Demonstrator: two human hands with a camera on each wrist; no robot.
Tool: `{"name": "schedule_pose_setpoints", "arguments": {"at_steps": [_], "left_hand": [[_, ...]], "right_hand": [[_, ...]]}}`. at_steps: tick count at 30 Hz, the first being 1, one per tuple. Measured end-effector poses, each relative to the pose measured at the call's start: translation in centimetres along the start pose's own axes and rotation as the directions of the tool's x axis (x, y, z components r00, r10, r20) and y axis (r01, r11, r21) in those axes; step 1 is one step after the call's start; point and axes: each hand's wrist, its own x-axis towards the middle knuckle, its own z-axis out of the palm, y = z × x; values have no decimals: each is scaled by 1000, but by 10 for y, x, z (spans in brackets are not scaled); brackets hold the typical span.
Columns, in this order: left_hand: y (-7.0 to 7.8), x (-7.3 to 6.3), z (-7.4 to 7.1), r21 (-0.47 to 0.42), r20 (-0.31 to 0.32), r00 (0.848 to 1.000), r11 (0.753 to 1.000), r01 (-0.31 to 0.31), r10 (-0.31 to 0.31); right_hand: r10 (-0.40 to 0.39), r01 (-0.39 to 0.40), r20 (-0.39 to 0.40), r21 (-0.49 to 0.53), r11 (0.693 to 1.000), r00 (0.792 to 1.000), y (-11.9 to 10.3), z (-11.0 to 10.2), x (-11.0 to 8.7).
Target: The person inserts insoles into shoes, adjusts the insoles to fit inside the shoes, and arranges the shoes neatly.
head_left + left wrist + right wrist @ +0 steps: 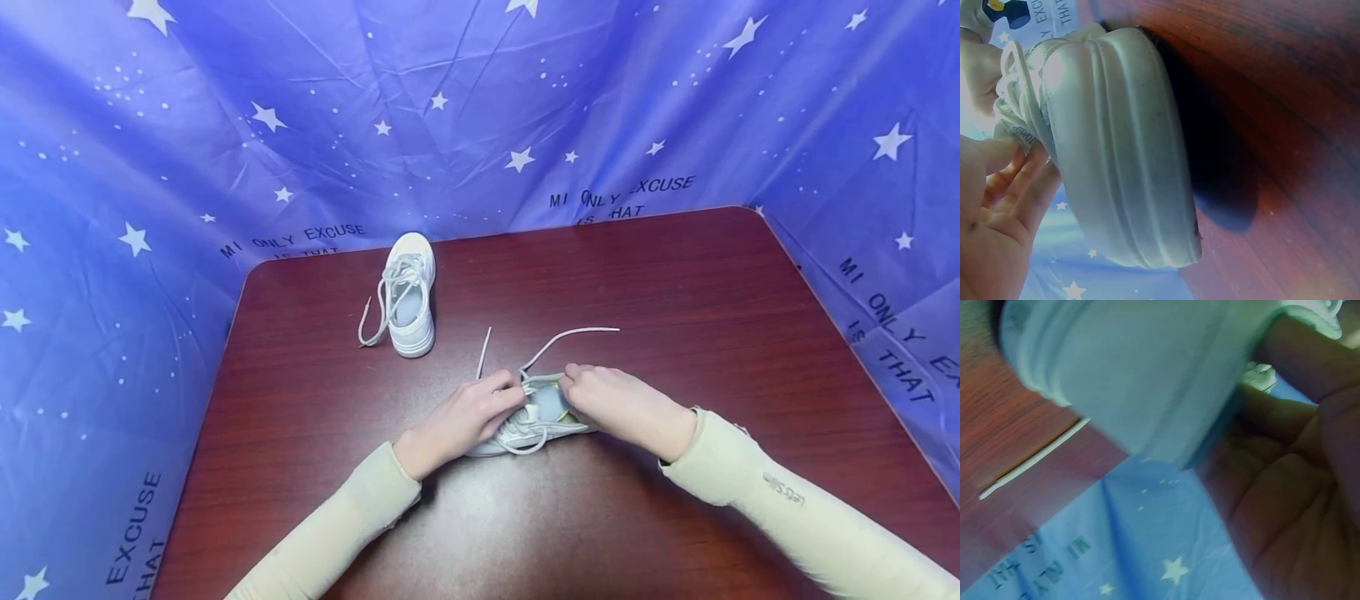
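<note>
A white lace-up sneaker (558,431) lies on the table between the two hands, its toe to the left and its heel to the right. My left hand (471,417) pinches the tongue (1024,134) beside the laces, between thumb and fingertips. At the heel end, my right hand (626,408) grips the collar, with fingertips bent over the rim of the opening and partly hidden. Inside the shoe shows a grey insole (550,402) with yellow-green at its edges. One loose lace (570,335) trails onto the table behind the shoe.
A second white sneaker (414,335) stands farther back on the left, toe away from me, its lace hanging over its left side. The dark red-brown table (660,283) has rounded back corners. Blue star-printed cloth (450,167) surrounds it at the back and sides.
</note>
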Motion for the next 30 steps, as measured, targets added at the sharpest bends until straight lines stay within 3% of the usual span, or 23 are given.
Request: {"name": "schedule_pose_setpoints", "arguments": {"at_steps": [7,10,14,17,19,23,26,30], "left_hand": [[-1,-1,1,-11,-4,1000,1000,1,-1],[-2,-1,1,-8,-7,1000,1000,-2,2],[-2,-1,0,-2,-5,1000,1000,-5,5],[-2,-1,-1,-4,-7,1000,1000,-4,4],[-2,-1,-1,-2,-10,1000,1000,-6,6],[-3,-1,-1,2,-11,1000,1000,-4,4],[-3,-1,-1,1,-8,1000,1000,3,-3],[-3,-2,-2,-7,-2,1000,1000,15,-15]], "right_hand": [[17,-16,70,-20,1000,997,-3,-6,2],[17,-25,88,83,996,996,4,-13,2],[10,-13,17,210,978,1000,22,-24,-1],[-1,9,-46,192,981,999,37,-29,-4],[-5,13,-46,181,983,999,44,-30,-7],[2,-4,12,229,974,1000,49,-32,-12],[40,-62,90,251,966,995,47,-32,-14],[103,-163,230,256,953,968,43,-34,-15]]}}
